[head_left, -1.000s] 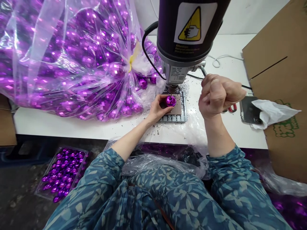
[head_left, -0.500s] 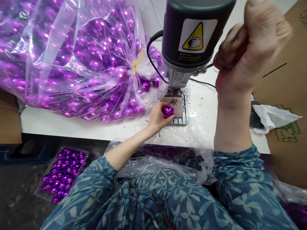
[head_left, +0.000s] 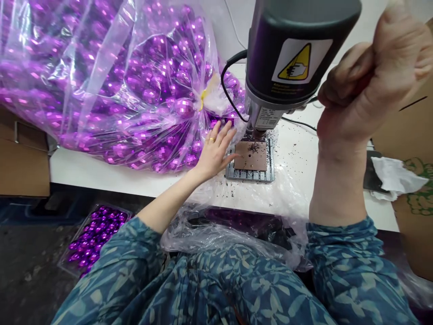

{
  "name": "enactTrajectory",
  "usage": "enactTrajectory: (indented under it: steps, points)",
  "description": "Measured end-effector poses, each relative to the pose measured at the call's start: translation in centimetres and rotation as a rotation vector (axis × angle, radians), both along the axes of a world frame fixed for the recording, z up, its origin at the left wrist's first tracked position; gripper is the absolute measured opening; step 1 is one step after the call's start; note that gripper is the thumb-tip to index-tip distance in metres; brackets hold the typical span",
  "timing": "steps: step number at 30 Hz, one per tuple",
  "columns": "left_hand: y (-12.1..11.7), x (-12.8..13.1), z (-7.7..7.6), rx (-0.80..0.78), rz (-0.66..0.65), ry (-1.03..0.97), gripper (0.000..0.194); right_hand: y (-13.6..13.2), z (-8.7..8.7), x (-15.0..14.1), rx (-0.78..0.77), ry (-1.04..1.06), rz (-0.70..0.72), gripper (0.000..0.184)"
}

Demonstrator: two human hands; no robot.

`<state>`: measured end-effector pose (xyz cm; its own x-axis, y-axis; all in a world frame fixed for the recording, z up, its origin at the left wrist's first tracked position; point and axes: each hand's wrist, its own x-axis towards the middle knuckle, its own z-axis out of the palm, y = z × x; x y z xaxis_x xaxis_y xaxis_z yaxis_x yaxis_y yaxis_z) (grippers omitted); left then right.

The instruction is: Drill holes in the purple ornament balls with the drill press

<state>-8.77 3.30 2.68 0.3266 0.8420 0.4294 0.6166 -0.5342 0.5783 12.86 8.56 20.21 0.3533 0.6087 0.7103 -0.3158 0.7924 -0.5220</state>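
Observation:
My left hand (head_left: pixel 215 150) is open, fingers spread, beside the grey grid base (head_left: pixel 250 174) of the bench drill (head_left: pixel 297 54) and right at the mouth of the clear bag of purple faceted balls (head_left: pixel 111 81). It holds nothing that I can see. A brown pad (head_left: pixel 251 155) with dark shavings lies bare under the drill spindle. My right hand (head_left: pixel 368 76) is raised in a fist at the drill's right side, closed on the thin feed lever, which is mostly hidden inside the fingers.
A white tabletop (head_left: pixel 101 169) carries black shavings. A clear tray of purple balls (head_left: pixel 91 237) sits on the floor at left. Crumpled plastic (head_left: pixel 230 230) covers my lap. A cardboard box (head_left: pixel 416 149), a white tissue (head_left: pixel 395 176) and a dark phone lie at right.
My left hand took the purple ball off the drill pad and now is open by the bag, with no ball in view. My right hand rose with the lever.

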Motion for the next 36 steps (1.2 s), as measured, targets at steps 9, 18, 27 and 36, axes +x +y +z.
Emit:
enactTrajectory:
  steps: [9, 18, 27, 36]
  points:
    - [2.3, -0.4, -1.6, -0.147, 0.135, 0.799, 0.059, -0.1, 0.0, 0.4, 0.002, -0.034, 0.022, 0.074]
    - [3.7, -2.9, -2.1, -0.139, 0.207, 0.938, 0.058, 0.2, -0.3, 0.3, 0.028, 0.013, 0.014, 0.076]
    - [5.0, -2.6, -1.7, -0.235, 0.258, 0.898, 0.045, 0.0, -0.5, 0.5, 0.015, -0.057, 0.016, 0.069]
    - [4.7, -1.5, 0.7, -0.172, 0.503, 0.444, 0.05, -0.5, -0.2, 0.1, -0.013, -0.039, -0.006, 0.069]
